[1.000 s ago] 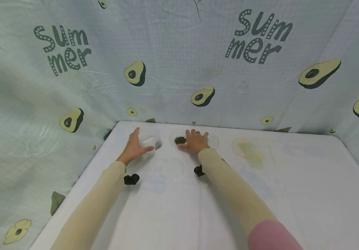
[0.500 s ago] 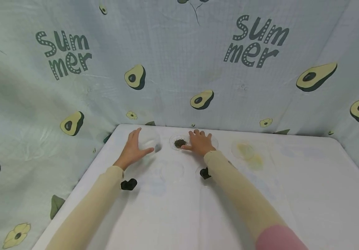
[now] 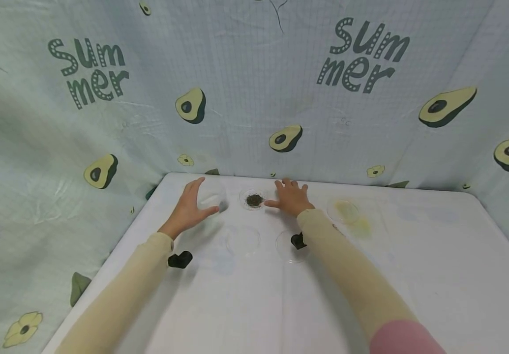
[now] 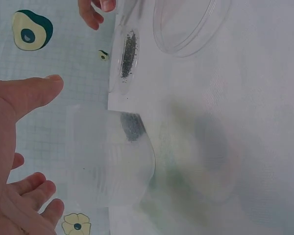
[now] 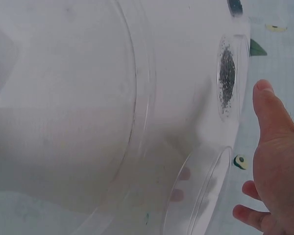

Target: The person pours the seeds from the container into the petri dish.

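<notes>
My left hand (image 3: 188,210), thumb and fingers spread, is beside a translucent plastic cup (image 4: 105,156) near the back left of the table. A dark patch (image 4: 133,127) shows at one end of the cup, and a gap shows between the hand and the cup in the left wrist view. Dark dried flakes (image 3: 254,200) lie in a shallow clear dish (image 5: 244,58) between the two hands. My right hand (image 3: 292,198) is spread to the right of that dish. Beneath it is another clear dish (image 5: 198,193), mostly covered by the hand in the head view.
Two more clear dishes stand nearer the front, one in the middle (image 3: 243,241) and one by the right wrist (image 3: 286,253). Farther right, a clear dish (image 3: 344,211) sits over a yellowish mark on the white table (image 3: 435,275). A printed curtain (image 3: 236,73) borders the back.
My right hand has shifted right, off the edge of the dish with the flakes, so more of that dish shows. My left hand has barely moved beside the cup.
</notes>
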